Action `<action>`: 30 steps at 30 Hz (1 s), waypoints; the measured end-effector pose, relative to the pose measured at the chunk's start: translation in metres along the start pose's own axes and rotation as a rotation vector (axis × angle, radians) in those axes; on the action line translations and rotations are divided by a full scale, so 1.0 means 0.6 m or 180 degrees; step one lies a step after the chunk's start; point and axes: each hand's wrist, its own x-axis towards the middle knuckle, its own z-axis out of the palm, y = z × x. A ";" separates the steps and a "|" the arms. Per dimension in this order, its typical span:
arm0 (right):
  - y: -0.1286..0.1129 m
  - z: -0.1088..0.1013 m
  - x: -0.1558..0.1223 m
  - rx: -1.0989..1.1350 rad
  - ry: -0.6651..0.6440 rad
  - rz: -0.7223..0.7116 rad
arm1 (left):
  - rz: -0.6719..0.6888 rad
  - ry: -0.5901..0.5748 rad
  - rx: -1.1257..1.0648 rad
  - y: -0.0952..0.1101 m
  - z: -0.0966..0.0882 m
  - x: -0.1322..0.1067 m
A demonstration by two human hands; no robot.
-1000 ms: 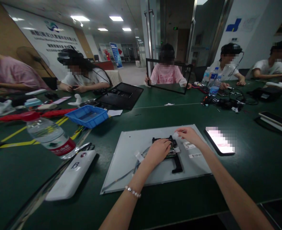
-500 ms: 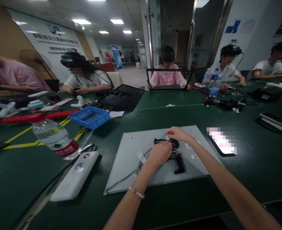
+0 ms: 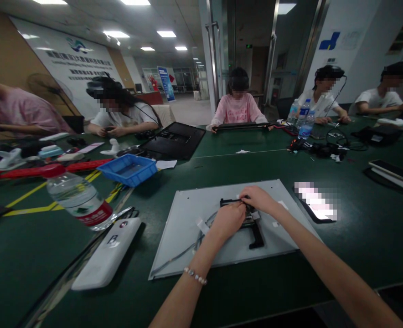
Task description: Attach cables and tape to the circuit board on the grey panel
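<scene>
A pale grey flat panel point(image 3: 184, 218) lies on the table in front of me. On its middle sits a black plastic bracket point(image 3: 257, 238) with a circuit board partly under my hands. My left hand point(image 3: 229, 218) is closed at the bracket, its fingertips pinched over the board. My right hand point(image 3: 258, 199) meets it from the far right side, thumb and fingers pressed together at the same spot. Whatever either hand pinches is too small and too covered to make out. A grey cable point(image 3: 179, 255) with a white tag point(image 3: 202, 225) runs from the bracket to the panel's near left corner.
Left of the panel are a white power bank point(image 3: 109, 255), a water bottle point(image 3: 81, 200) and a blue tray point(image 3: 129, 171). A lit phone point(image 3: 316, 202) lies to the right. Co-workers sit around the green table; one opposite holds a black frame point(image 3: 240, 128).
My right hand has shifted slightly right and nearer, closing in beside my left hand, which stays in place. The person opposite has lowered the black frame toward the table.
</scene>
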 end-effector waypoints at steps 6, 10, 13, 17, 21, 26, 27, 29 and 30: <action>-0.005 -0.028 -0.017 -0.0207 0.0497 0.0238 | 0.0035 0.0052 -0.0020 0.000 -0.003 -0.002; 0.019 -0.043 -0.049 -0.0570 0.0660 0.0516 | 0.0019 0.0009 -0.0033 0.002 -0.008 -0.001; 0.045 -0.034 -0.071 -0.0558 0.0414 0.0537 | -0.0045 0.0010 -0.0056 0.004 -0.009 0.000; 0.063 -0.021 -0.092 -0.0183 0.0468 0.0548 | -0.0107 0.0021 -0.0209 0.003 -0.015 0.001; 0.040 -0.022 -0.117 0.0487 0.0747 0.0706 | -0.0380 0.0236 -0.0328 -0.014 -0.039 -0.001; -0.010 -0.022 -0.145 0.1539 0.0238 0.0779 | -0.1164 0.0722 -0.0322 -0.066 -0.086 -0.032; -0.016 -0.021 -0.146 0.1592 0.0176 0.0809 | -0.1280 0.0717 -0.0283 -0.079 -0.092 -0.045; -0.023 -0.018 -0.145 0.1608 0.0147 0.0887 | -0.1512 0.0580 -0.0262 -0.103 -0.098 -0.072; -0.023 -0.016 -0.144 0.1605 0.0153 0.0917 | -0.1618 0.0447 -0.0340 -0.113 -0.098 -0.087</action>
